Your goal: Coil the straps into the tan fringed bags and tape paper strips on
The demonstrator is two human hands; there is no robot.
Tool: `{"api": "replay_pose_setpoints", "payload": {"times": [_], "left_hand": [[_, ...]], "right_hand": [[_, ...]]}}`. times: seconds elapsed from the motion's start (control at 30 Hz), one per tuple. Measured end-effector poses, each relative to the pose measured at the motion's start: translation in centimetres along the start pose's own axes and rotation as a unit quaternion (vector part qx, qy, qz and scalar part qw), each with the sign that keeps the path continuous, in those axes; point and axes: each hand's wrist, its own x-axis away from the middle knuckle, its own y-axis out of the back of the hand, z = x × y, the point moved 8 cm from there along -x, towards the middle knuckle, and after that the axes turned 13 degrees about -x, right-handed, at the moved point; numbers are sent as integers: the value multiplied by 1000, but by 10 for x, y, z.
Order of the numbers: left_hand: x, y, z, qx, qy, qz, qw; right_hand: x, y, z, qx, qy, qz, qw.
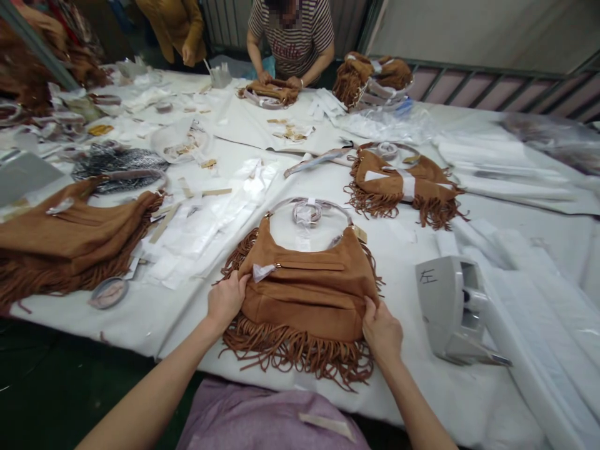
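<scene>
A brown fringed handbag [309, 290] lies flat in front of me, its fringe hanging toward the table's front edge. My left hand [227, 301] grips its left side, thumb on top and fingers partly hidden. At the right side, my right hand [383, 330] pinches the bag's edge the same way. A zipper with a white-wrapped pull [263, 272] runs across the bag's front. Its wrapped handle arches away from me, with a coiled, plastic-wrapped strap [307, 214] inside the arch.
Another brown bag [79, 231] lies at left, and a fringed bag with white wrapping [405, 178] at back right. A grey tape dispenser [452, 309] stands at right beside white foam sheets [529, 319]. Across the table, a person in a striped shirt [293, 37] handles another bag [272, 94].
</scene>
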Motion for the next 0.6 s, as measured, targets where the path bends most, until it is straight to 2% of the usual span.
{"api": "replay_pose_setpoints", "payload": {"times": [0.17,0.37,0.47,0.53,0.6], "left_hand": [[-2,5,-4,31,-29,-10,999],[-4,2,-19,14,-3,-42,999],[-6,1,-19,25,-10,-45,999],[-7,2,-16,41,-14,-38,998],[-8,2,-14,64,-24,-26,997]], "right_hand": [[-12,20,9,11,34,-23,999],[-30,7,8,48,10,-31,998],[-32,10,8,32,24,-24,999],[-24,27,13,11,72,-52,996],[-1,52,26,-16,173,-123,977]]}}
